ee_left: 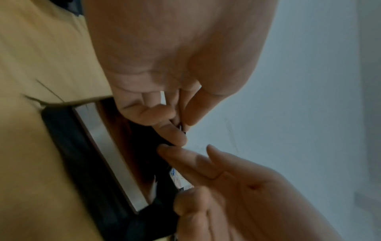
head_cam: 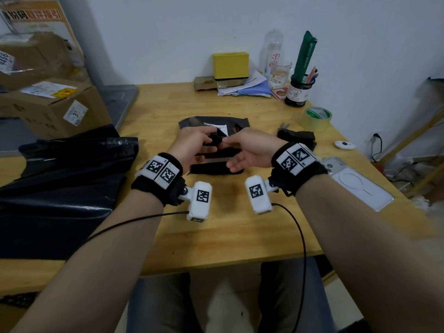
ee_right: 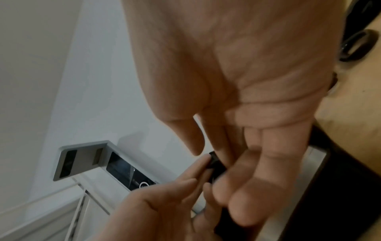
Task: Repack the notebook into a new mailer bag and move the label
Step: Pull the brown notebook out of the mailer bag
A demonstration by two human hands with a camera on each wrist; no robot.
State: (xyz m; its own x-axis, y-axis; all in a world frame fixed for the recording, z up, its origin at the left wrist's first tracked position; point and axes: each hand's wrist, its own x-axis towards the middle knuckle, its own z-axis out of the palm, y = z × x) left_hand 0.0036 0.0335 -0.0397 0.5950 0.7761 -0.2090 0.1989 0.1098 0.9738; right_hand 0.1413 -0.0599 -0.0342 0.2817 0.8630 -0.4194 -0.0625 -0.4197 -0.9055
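Observation:
Both hands meet above the middle of the table. My left hand (head_cam: 208,141) pinches a small edge of black mailer plastic (head_cam: 217,138) between thumb and fingers, as the left wrist view shows (ee_left: 182,128). My right hand (head_cam: 227,140) pinches the same black edge (ee_right: 214,160) with thumb and forefinger, its other fingers loose. Under the hands lies the crumpled old mailer bag (head_cam: 192,122) with its white label (head_cam: 220,127). The dark notebook (head_cam: 216,168), with its silvery page edge (ee_left: 107,146), lies in black plastic below my palms.
A heap of black mailer bags (head_cam: 62,179) covers the table's left side, with cardboard boxes (head_cam: 48,104) behind. On the right are a folded black bag (head_cam: 296,138), a tape roll (head_cam: 317,117), a phone (head_cam: 358,183) and a pen holder (head_cam: 299,91). A yellow box (head_cam: 230,64) stands at the back.

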